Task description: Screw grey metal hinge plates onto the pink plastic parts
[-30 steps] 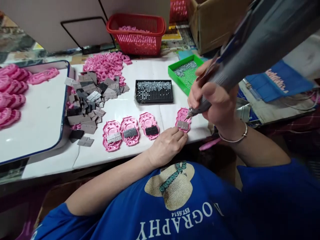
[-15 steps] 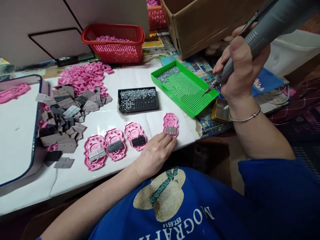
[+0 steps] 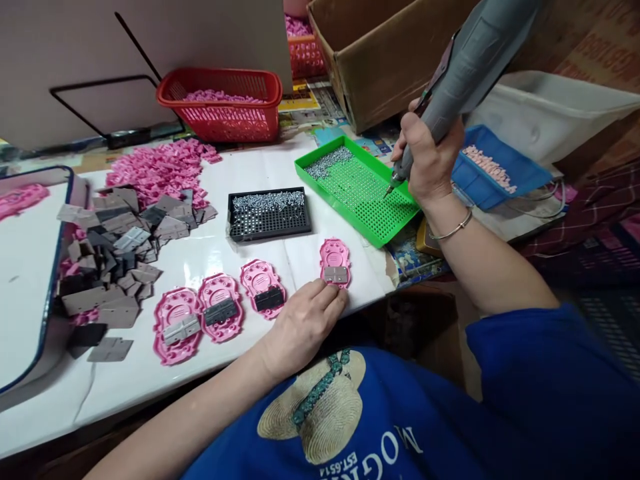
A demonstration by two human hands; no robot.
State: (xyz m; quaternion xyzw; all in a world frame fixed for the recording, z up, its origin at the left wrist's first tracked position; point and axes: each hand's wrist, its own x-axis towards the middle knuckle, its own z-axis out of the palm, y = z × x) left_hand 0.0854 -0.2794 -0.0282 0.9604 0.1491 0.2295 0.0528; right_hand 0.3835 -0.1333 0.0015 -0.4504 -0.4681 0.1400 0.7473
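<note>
My right hand [image 3: 434, 155] is wrapped round a grey electric screwdriver [image 3: 473, 67]. The screwdriver's bit points down over the green perforated tray [image 3: 373, 233], where small screws [image 3: 327, 162] lie heaped at the far end. With closed fingers, my left hand [image 3: 313, 320] grips the near end of a pink plastic shell [image 3: 334, 250] on the table. Across that shell lies a grey plate [image 3: 335, 275]; my fingertips are partly hidden. To the left stand three more pink shells, one with a black plate [image 3: 269, 299], one with a dark grey plate [image 3: 221, 311], one with a light grey plate [image 3: 181, 329].
A black screw tray [image 3: 270, 227] sits mid-table. Loose plates [image 3: 117, 310] and pink parts [image 3: 160, 167] are piled left, beside a white blue-rimmed tray [image 3: 30, 287]. Behind are a red basket [image 3: 225, 123] and cardboard box [image 3: 385, 67]; a blue bin [image 3: 480, 183] stands right.
My right hand and the screwdriver have moved left and down, with the bit lower over the green tray. The left hand stays on the pink shell. The view has shifted slightly.
</note>
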